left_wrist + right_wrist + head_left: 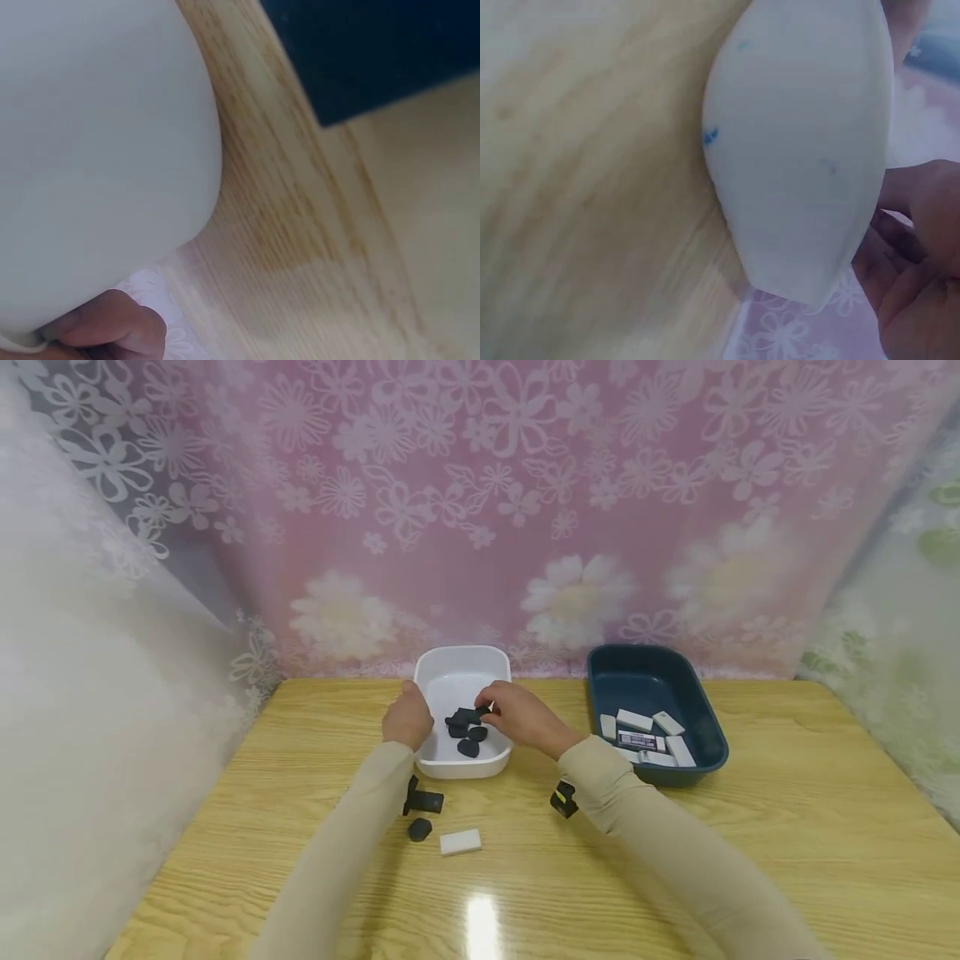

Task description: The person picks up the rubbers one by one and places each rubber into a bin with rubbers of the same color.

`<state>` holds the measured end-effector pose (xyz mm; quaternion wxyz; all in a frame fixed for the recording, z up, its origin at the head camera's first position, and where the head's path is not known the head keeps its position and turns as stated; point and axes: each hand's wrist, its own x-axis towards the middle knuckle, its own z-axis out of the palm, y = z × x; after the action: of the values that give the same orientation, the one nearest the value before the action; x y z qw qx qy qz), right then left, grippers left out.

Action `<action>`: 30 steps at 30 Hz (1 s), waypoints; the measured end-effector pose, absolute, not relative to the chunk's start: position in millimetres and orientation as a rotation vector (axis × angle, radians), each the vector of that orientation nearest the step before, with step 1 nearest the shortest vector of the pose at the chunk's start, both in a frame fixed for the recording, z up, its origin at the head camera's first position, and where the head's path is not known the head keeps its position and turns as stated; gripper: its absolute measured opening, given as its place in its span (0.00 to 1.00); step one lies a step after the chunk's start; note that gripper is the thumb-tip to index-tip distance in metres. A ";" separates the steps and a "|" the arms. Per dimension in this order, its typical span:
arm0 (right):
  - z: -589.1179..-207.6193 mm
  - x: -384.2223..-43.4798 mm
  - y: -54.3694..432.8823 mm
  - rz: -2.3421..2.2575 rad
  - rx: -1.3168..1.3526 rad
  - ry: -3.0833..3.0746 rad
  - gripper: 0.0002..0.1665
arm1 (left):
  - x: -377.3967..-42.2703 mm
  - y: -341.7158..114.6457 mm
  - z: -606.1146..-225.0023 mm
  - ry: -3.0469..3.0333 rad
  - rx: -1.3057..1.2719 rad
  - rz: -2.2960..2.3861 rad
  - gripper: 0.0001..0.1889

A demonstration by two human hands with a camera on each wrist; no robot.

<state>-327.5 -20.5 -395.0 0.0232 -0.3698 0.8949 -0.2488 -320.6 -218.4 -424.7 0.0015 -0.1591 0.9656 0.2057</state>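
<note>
A white plastic tub (459, 770) holds several small black pieces (468, 747). On its left side my left hand (408, 718) grips the rim; in the left wrist view, the fingers of the left hand (112, 326) curl at the edge of the tub (97, 150). My right hand (521, 714) reaches over the right rim and pinches a black piece (483, 711) just above the others. In the right wrist view, the right hand (919, 255) is bent beside the tub's outer wall (795, 150), which hides the piece.
A dark blue tub (716, 752) with several white blocks (634, 720) stands to the right. Nearer on the wooden table (795, 827) lie a black rectangular block (427, 802), a black rounded piece (420, 830) and a white block (461, 842). A flowered cloth (465, 527) hangs behind.
</note>
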 end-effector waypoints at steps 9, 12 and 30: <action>-395.1 -338.9 -40.7 -0.383 -1.063 2.946 0.07 | -322.7 -219.9 -423.2 3.050 -0.507 0.632 0.24; -398.0 -340.5 -47.2 -0.238 -1.036 2.995 0.02 | -321.6 -219.7 -423.3 3.048 -0.511 0.637 0.23; -403.6 -342.4 -66.8 0.037 -0.840 2.952 0.03 | -318.7 -218.3 -426.0 3.061 -0.521 0.645 0.23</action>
<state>-342.4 -66.8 -403.6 0.0361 -0.2734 0.9611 0.0121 -318.7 -218.3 -426.0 -0.0148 -0.1642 0.9651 0.2035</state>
